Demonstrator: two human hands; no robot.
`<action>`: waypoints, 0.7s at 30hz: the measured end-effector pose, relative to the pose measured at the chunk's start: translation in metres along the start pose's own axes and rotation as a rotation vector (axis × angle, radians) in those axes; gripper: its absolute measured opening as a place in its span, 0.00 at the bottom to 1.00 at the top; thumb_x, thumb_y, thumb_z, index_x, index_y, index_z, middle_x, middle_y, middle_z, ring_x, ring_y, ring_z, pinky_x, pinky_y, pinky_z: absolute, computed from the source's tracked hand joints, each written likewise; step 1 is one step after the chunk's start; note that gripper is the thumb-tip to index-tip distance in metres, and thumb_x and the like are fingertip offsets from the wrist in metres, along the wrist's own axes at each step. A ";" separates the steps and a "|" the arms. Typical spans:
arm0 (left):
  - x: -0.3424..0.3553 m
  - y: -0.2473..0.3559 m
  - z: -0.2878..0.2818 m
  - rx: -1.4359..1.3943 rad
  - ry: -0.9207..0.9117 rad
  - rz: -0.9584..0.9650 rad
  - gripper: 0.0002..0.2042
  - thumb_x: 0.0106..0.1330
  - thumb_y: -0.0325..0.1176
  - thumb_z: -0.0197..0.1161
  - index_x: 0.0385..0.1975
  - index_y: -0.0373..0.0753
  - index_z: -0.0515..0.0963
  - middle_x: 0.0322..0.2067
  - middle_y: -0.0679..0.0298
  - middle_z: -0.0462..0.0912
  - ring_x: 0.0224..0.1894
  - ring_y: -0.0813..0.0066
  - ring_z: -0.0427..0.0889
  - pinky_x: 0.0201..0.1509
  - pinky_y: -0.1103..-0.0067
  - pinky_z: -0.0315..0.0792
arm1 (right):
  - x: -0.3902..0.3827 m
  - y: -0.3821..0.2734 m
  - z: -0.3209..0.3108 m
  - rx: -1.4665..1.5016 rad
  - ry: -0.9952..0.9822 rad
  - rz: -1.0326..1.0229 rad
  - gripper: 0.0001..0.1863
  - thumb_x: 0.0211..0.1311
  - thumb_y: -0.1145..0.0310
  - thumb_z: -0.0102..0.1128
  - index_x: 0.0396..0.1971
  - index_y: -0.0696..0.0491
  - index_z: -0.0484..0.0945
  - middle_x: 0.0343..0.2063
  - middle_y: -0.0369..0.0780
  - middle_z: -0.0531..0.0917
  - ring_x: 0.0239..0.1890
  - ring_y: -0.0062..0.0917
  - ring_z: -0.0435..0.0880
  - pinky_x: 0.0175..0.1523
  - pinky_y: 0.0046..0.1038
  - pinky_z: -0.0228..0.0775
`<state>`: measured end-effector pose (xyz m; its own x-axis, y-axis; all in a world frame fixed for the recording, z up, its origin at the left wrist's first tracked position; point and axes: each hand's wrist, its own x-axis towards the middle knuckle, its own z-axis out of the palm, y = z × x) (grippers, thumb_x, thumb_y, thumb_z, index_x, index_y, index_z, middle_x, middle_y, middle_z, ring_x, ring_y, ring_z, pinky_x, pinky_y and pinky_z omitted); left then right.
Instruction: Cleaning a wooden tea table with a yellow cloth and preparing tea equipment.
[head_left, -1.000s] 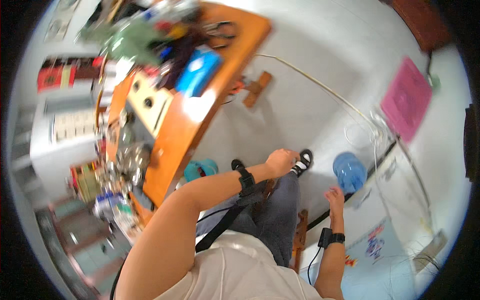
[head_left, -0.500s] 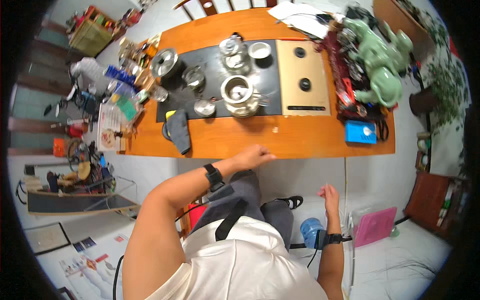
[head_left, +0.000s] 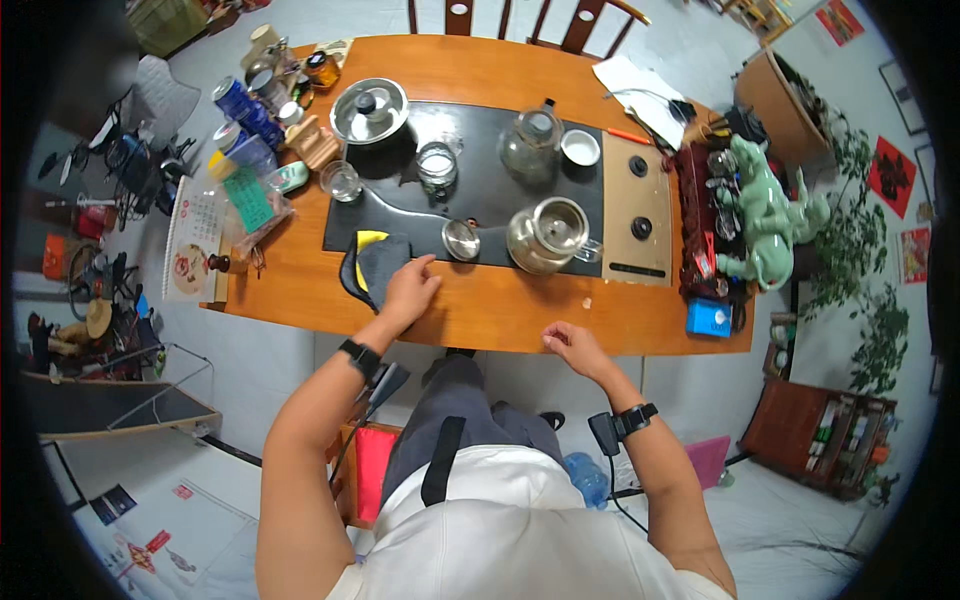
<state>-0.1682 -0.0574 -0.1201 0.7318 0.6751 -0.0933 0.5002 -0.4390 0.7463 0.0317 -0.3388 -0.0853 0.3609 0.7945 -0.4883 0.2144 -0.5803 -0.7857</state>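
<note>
My left hand (head_left: 410, 294) is over the table's near edge, fingers stretched out, beside a folded grey and yellow cloth (head_left: 384, 262). Whether the fingertips touch the cloth, I cannot tell. At the same edge, farther right, my right hand (head_left: 580, 350) hovers with its fingers curled in and nothing visible in them. Beyond the hands, a round metal-rimmed lid (head_left: 461, 240) lies on the black tea tray (head_left: 490, 198). A glass teapot (head_left: 540, 238) with a metal strainer stands to its right.
Farther back are a lidded steel pot (head_left: 368, 112), a glass jar (head_left: 437, 168), a glass kettle (head_left: 530, 148) and a white bowl (head_left: 580, 147). Cans and bottles crowd the left end. A green ceramic figure (head_left: 768, 215) and a blue box (head_left: 708, 318) occupy the right end.
My left hand has moved left, up to the cloth. The right hand has risen from beside my leg to the table edge, its fingers curling in. The view has shifted.
</note>
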 end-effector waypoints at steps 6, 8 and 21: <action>0.046 0.001 0.010 -0.496 -0.177 -0.447 0.28 0.59 0.23 0.58 0.63 0.41 0.65 0.25 0.60 0.81 0.19 0.76 0.79 0.25 0.78 0.74 | 0.005 -0.042 0.006 -0.072 0.011 0.005 0.10 0.63 0.67 0.58 0.38 0.58 0.78 0.29 0.37 0.82 0.32 0.20 0.78 0.39 0.24 0.71; 0.052 0.001 0.014 -0.577 -0.174 -0.516 0.26 0.56 0.21 0.59 0.59 0.42 0.71 0.25 0.61 0.82 0.18 0.76 0.79 0.23 0.77 0.74 | 0.001 -0.044 0.009 -0.032 0.017 0.016 0.10 0.64 0.67 0.58 0.39 0.59 0.78 0.30 0.37 0.82 0.32 0.20 0.78 0.40 0.24 0.72; 0.062 0.009 0.042 -0.199 0.014 -0.229 0.12 0.52 0.31 0.64 0.38 0.39 0.79 0.35 0.50 0.82 0.41 0.46 0.79 0.44 0.61 0.73 | -0.020 -0.006 0.011 0.113 0.093 0.093 0.11 0.64 0.66 0.57 0.40 0.59 0.78 0.31 0.37 0.82 0.35 0.20 0.80 0.42 0.23 0.72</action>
<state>-0.0985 -0.0443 -0.1472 0.6034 0.7518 -0.2659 0.5496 -0.1505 0.8218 0.0129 -0.3489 -0.0751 0.4577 0.7156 -0.5277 0.0744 -0.6222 -0.7793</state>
